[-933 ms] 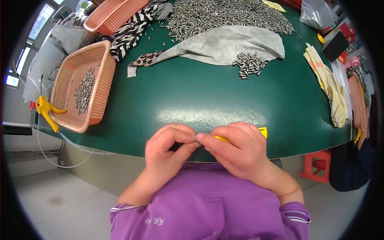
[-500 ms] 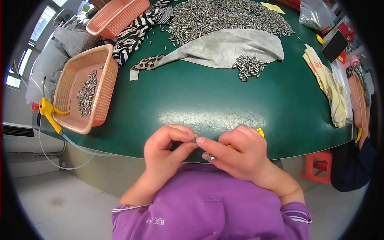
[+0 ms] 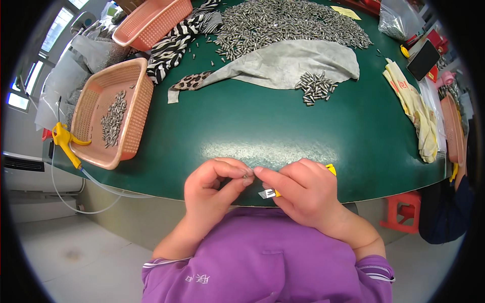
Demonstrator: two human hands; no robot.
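Near the table's front edge, my left hand [image 3: 208, 188] is closed in a pinch on a small metal piece [image 3: 246, 176], mostly hidden by thumb and fingertip. My right hand [image 3: 310, 192] wraps round a yellow utility knife [image 3: 331, 169]. Its blade end pokes out below the index finger, pointing left, and its yellow tail shows behind the knuckles. The right index fingertip is beside the left fingertips. Farther off, a small heap of metal pins [image 3: 316, 88] lies at the edge of a grey cloth [image 3: 283, 63].
A big pile of metal pins [image 3: 293, 22] covers the table's back. At left stand a pink basket [image 3: 135, 121] with pins and a yellow air gun [image 3: 65, 139]. Pale gloves [image 3: 411, 103] and a dark phone [image 3: 423, 59] lie right. A red stool [image 3: 401, 212] is below.
My right index finger has drawn slightly away from the left fingertips. The knife has turned, so its blade shows more plainly. My left hand keeps its pinch.
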